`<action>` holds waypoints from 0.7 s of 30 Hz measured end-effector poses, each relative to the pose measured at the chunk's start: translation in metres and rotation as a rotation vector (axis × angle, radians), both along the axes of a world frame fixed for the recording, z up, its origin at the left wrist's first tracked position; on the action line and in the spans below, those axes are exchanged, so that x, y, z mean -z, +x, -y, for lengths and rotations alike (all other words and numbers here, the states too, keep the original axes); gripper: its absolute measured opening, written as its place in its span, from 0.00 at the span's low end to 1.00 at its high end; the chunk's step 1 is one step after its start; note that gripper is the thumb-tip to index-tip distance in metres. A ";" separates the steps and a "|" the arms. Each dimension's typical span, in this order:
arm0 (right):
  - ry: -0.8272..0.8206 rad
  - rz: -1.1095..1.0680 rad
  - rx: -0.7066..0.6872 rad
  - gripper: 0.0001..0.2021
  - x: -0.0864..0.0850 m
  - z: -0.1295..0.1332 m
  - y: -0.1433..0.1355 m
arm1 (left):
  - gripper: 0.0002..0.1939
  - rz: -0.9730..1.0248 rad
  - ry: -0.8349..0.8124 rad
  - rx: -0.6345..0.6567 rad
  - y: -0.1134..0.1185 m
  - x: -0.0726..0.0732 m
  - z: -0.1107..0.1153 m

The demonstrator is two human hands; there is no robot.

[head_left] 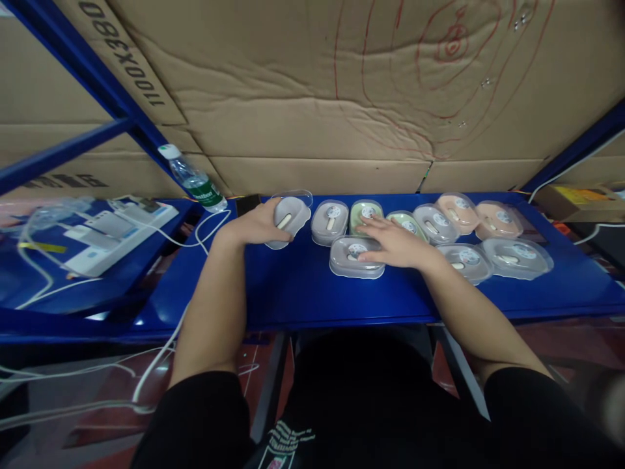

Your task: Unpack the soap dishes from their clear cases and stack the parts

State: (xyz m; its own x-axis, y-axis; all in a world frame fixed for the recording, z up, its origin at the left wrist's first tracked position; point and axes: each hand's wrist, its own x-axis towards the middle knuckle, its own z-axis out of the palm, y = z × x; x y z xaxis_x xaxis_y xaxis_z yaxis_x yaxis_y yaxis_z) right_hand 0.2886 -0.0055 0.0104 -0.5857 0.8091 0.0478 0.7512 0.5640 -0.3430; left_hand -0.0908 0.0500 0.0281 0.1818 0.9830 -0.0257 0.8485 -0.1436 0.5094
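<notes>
My left hand (261,223) is closed around the edge of a grey oval plastic box (293,213) with a pale strip on its face. The box is tilted, and a clear cover shows at its upper edge. My right hand (393,241) lies with fingers stretched over two lidded boxes. Its fingertips reach a green box (364,210), and its thumb rests at a grey box (349,267) nearer to me. Both carry round white stickers. Another grey box (329,221) stands between my hands. A second green box (407,220) is partly hidden behind my right hand.
More grey boxes (517,256) and peach-coloured boxes (497,220) stand to the right on the blue table (303,293). A water bottle (198,182) leans at the back left, near a white power strip (120,238) with cables. Cardboard (293,130) walls the back.
</notes>
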 end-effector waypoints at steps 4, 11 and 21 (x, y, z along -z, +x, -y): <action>0.167 -0.311 -0.012 0.27 -0.009 0.001 -0.008 | 0.59 0.391 0.088 0.089 -0.001 0.004 -0.005; 0.114 -0.544 -0.061 0.19 -0.046 -0.020 -0.061 | 0.80 0.919 0.338 0.168 0.046 0.036 -0.022; 0.051 -0.687 -0.073 0.08 -0.042 -0.074 -0.107 | 0.83 0.964 0.431 0.093 0.059 0.052 -0.029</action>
